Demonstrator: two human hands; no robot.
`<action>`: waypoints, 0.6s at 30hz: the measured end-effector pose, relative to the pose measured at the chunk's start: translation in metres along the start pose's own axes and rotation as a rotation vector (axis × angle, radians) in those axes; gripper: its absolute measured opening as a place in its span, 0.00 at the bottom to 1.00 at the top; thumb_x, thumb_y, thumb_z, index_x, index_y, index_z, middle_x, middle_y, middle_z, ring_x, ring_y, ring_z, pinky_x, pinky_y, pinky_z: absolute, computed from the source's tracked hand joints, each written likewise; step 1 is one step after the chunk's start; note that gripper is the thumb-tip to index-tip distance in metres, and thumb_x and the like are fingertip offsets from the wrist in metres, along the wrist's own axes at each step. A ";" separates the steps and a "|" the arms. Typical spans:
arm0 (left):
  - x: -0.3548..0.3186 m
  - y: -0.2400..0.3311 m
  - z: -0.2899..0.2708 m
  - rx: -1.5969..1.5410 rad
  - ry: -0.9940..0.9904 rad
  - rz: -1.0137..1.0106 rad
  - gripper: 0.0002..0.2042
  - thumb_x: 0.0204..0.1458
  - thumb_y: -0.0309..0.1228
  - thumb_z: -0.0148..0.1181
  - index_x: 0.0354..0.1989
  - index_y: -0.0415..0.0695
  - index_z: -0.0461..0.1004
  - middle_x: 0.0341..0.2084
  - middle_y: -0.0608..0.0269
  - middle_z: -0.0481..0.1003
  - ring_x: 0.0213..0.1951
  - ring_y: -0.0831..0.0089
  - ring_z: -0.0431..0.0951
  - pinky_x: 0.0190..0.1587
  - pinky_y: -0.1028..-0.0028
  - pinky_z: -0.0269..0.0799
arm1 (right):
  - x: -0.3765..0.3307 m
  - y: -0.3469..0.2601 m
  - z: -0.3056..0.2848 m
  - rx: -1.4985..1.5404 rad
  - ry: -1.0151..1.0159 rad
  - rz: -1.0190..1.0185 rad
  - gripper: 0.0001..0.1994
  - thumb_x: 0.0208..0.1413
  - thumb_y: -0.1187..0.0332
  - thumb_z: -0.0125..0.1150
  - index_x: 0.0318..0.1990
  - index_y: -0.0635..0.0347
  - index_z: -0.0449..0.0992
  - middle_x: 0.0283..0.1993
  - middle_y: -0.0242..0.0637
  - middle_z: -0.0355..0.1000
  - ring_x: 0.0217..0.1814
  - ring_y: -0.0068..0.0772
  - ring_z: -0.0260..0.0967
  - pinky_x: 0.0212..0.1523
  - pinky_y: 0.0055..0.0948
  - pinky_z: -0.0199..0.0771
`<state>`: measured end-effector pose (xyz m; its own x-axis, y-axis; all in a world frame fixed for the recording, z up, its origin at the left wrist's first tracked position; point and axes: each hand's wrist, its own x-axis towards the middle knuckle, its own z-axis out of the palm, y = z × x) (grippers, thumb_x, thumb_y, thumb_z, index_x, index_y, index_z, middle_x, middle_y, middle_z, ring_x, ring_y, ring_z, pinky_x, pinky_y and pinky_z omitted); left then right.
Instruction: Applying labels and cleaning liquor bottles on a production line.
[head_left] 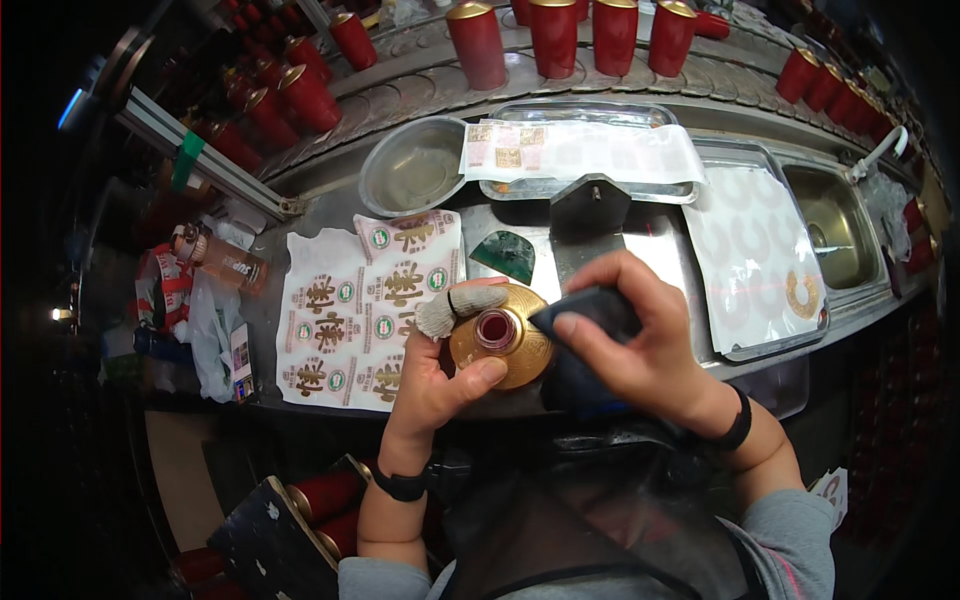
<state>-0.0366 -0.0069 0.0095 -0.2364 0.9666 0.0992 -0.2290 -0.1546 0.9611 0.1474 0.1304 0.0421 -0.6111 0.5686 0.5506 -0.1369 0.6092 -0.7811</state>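
Note:
My left hand point(435, 385) is wrapped around a bottle point(527, 362) with a gold shoulder and an open, dark red mouth that faces up. Grey knitted covers sit on some of its fingers, and its thumb presses on the gold surface. In my right hand point(655, 345) is a dark blue-black object point(600, 380), perhaps a cloth, pinched between thumb and fingers. Its pointed corner meets or nearly meets the bottle's right side. Just beyond the bottle lies a dark green flat piece point(503, 257). A sheet of gold character stickers point(330, 265) spreads to the left.
A metal bowl point(410, 170) and a steel tray point(570, 110) with a label strip stand at the back. On the right is a tray with a white backing sheet point(745, 240), beside a sink point(835, 230). Red bottles point(475, 45) line a conveyor point(430, 85). A drink bottle point(220, 255) lies far left.

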 end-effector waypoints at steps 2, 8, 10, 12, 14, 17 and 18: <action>0.001 0.000 -0.004 -0.010 -0.013 -0.006 0.35 0.44 0.30 0.72 0.63 0.40 0.66 0.59 0.56 0.71 0.59 0.66 0.73 0.63 0.68 0.67 | 0.000 0.000 -0.001 -0.182 0.094 0.133 0.11 0.48 0.77 0.67 0.40 0.66 0.74 0.33 0.43 0.73 0.34 0.43 0.75 0.36 0.31 0.74; -0.003 -0.012 0.000 0.320 -0.024 0.189 0.41 0.34 0.25 0.79 0.62 0.41 0.66 0.61 0.55 0.68 0.63 0.65 0.69 0.65 0.66 0.64 | -0.016 -0.008 0.007 -0.060 -0.047 -0.225 0.15 0.34 0.80 0.69 0.35 0.60 0.81 0.29 0.36 0.71 0.31 0.39 0.71 0.31 0.34 0.69; -0.006 -0.020 0.010 0.299 0.054 0.194 0.40 0.35 0.27 0.79 0.61 0.41 0.66 0.60 0.55 0.69 0.61 0.65 0.70 0.64 0.66 0.66 | -0.021 -0.011 0.014 -0.073 -0.072 -0.290 0.14 0.32 0.78 0.70 0.33 0.60 0.81 0.29 0.34 0.70 0.31 0.37 0.71 0.30 0.32 0.67; -0.007 -0.026 0.019 0.338 0.162 0.246 0.40 0.35 0.28 0.79 0.61 0.40 0.67 0.59 0.55 0.69 0.59 0.64 0.72 0.62 0.66 0.68 | -0.022 -0.013 0.019 -0.097 -0.101 -0.318 0.13 0.34 0.78 0.70 0.33 0.59 0.82 0.29 0.33 0.69 0.30 0.35 0.70 0.29 0.31 0.66; -0.006 -0.030 0.024 0.408 0.228 0.310 0.39 0.35 0.29 0.79 0.60 0.40 0.67 0.57 0.55 0.70 0.58 0.64 0.73 0.61 0.66 0.69 | -0.017 -0.017 0.020 -0.142 -0.158 -0.395 0.11 0.37 0.78 0.69 0.33 0.59 0.82 0.30 0.34 0.69 0.30 0.34 0.70 0.29 0.31 0.65; -0.005 -0.029 0.024 0.488 0.250 0.333 0.39 0.34 0.30 0.78 0.60 0.40 0.67 0.55 0.56 0.70 0.56 0.64 0.74 0.60 0.67 0.70 | -0.002 -0.020 0.011 -0.089 -0.258 -0.456 0.10 0.39 0.76 0.69 0.34 0.58 0.82 0.32 0.34 0.71 0.31 0.34 0.70 0.29 0.31 0.66; -0.005 -0.028 0.023 0.474 0.283 0.326 0.39 0.34 0.30 0.78 0.60 0.40 0.67 0.55 0.56 0.70 0.56 0.64 0.74 0.60 0.67 0.70 | 0.004 -0.021 0.008 -0.037 -0.351 -0.478 0.11 0.39 0.76 0.69 0.34 0.58 0.83 0.33 0.33 0.72 0.32 0.34 0.71 0.29 0.31 0.66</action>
<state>-0.0068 -0.0026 -0.0121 -0.4785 0.7837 0.3960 0.3239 -0.2616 0.9092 0.1422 0.1157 0.0580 -0.7110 0.0135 0.7030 -0.4366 0.7753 -0.4565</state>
